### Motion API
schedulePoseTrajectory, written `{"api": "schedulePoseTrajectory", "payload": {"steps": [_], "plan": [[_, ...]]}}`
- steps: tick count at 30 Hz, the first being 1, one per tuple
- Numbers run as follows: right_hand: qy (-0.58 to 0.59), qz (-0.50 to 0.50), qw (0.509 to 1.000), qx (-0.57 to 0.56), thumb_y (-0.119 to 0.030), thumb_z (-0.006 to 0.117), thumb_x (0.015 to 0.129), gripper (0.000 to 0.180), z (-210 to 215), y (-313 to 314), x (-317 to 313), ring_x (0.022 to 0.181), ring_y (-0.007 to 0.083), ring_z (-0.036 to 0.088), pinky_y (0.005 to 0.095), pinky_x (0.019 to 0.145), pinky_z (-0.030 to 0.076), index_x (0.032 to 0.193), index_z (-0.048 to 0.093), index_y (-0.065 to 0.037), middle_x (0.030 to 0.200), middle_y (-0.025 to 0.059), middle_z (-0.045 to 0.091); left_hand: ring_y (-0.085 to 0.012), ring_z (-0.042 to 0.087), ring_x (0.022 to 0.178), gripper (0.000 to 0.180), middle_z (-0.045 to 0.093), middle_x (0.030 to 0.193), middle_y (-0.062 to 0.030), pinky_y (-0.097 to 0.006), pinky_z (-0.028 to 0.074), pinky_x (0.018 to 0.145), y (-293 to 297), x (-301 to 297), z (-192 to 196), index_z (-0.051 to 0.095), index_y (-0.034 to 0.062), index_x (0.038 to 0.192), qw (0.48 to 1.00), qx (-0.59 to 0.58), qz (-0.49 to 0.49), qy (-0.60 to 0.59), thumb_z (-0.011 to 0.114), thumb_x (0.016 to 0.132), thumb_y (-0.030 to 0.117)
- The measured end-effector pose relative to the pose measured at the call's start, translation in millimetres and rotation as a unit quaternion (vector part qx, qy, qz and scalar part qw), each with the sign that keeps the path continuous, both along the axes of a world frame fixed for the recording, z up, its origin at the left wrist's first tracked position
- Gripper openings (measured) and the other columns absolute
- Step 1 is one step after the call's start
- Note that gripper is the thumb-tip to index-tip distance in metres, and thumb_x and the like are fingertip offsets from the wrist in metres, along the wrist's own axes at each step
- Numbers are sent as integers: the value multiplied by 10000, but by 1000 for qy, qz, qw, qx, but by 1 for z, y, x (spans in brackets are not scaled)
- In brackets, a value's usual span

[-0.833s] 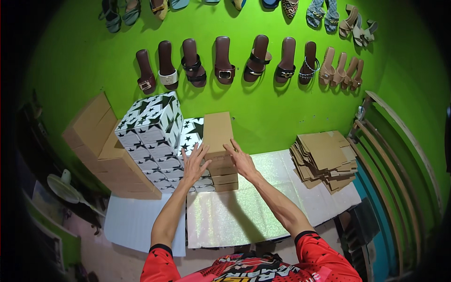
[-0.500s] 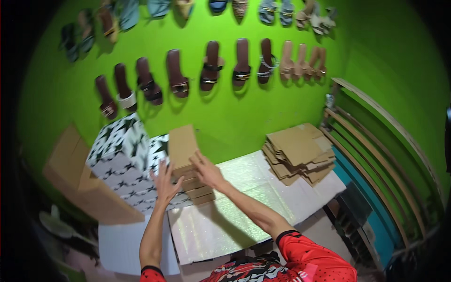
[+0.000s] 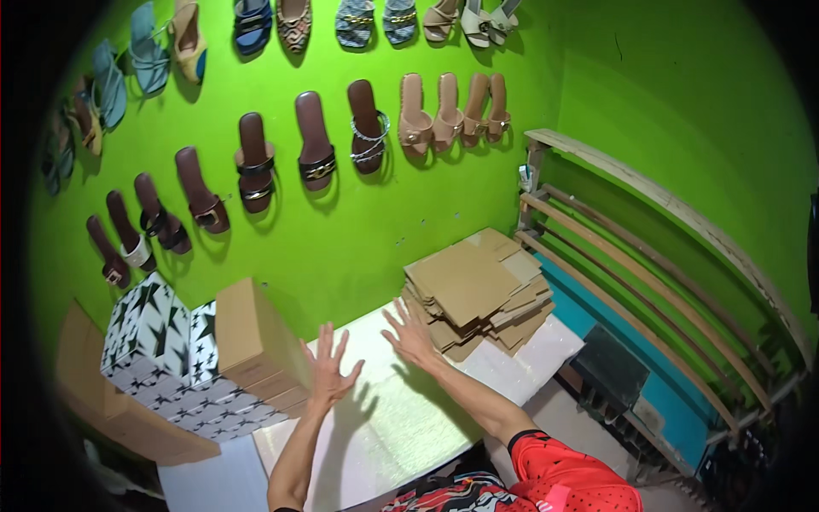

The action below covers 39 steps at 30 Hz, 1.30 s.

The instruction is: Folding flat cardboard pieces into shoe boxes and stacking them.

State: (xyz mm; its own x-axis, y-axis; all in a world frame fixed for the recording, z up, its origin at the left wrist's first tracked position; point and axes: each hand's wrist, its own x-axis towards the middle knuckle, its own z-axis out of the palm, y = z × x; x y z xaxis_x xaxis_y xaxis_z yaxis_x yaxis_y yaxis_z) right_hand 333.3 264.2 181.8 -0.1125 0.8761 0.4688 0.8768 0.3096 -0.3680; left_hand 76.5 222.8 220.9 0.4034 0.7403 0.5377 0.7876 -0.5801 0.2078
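Both of my hands are raised over the white table point(image 3: 401, 427) with fingers spread and nothing in them. My left hand point(image 3: 331, 369) is beside the stack of brown cardboard boxes point(image 3: 252, 341), in front of its right side. My right hand point(image 3: 413, 337) is at the left edge of a pile of flat brown cardboard pieces point(image 3: 473, 286); whether it touches them I cannot tell. White boxes with dark star shapes point(image 3: 158, 341) are stacked left of the brown boxes.
Sandals point(image 3: 316, 141) hang in rows on the green wall point(image 3: 358, 247). A large brown carton point(image 3: 145, 427) stands at the far left. To the right is a wooden slatted frame point(image 3: 631, 247) over a teal surface point(image 3: 580, 299), with a dark box-like object point(image 3: 610, 367) before it.
My hands have let go of the brown box stack and moved right, the right one to the flat cardboard pile. The view has swung to the right.
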Motion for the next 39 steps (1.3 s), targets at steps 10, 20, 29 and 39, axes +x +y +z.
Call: {"api": "schedulePoseTrajectory", "payload": {"steps": [10, 20, 29, 39], "plan": [[-57, -175, 974, -129, -545, 534, 1025, 694, -30, 38, 261, 1558, 462, 247, 658, 1244, 173, 1590, 471, -147, 1696, 210, 305, -359, 71, 1633, 940, 135, 1759, -176, -813, -89, 1158, 40, 235, -70, 330, 249, 1664, 972, -230, -22, 31, 582, 916, 759], [-14, -224, 954, -199, -636, 539, 988, 833, -44, 61, 332, 1563, 457, 257, 640, 1269, 45, 1643, 368, -150, 1659, 311, 318, -413, 197, 1602, 1048, 267, 1717, -213, -798, -45, 1169, 68, 314, -90, 323, 111, 1654, 892, -418, 80, -152, 661, 874, 724], [-26, -127, 986, -104, -536, 596, 994, 727, -49, -3, 268, 1519, 533, 264, 746, 1210, 72, 1523, 515, -44, 1569, 373, 379, -410, 334, 1556, 913, 496, 1571, -269, -776, -15, 1186, 6, 262, -96, 475, 110, 1584, 854, -411, 182, -260, 726, 878, 632], [-30, 156, 964, -213, -574, 627, 981, 706, -85, -163, 153, 1500, 466, 361, 608, 1240, 201, 1531, 537, -140, 1601, 330, 370, -281, 605, 1315, 838, 592, 1470, -258, -376, 474, 1106, -169, 121, -151, 476, -44, 1541, 736, -386, 393, -393, 796, 891, 378]]}}
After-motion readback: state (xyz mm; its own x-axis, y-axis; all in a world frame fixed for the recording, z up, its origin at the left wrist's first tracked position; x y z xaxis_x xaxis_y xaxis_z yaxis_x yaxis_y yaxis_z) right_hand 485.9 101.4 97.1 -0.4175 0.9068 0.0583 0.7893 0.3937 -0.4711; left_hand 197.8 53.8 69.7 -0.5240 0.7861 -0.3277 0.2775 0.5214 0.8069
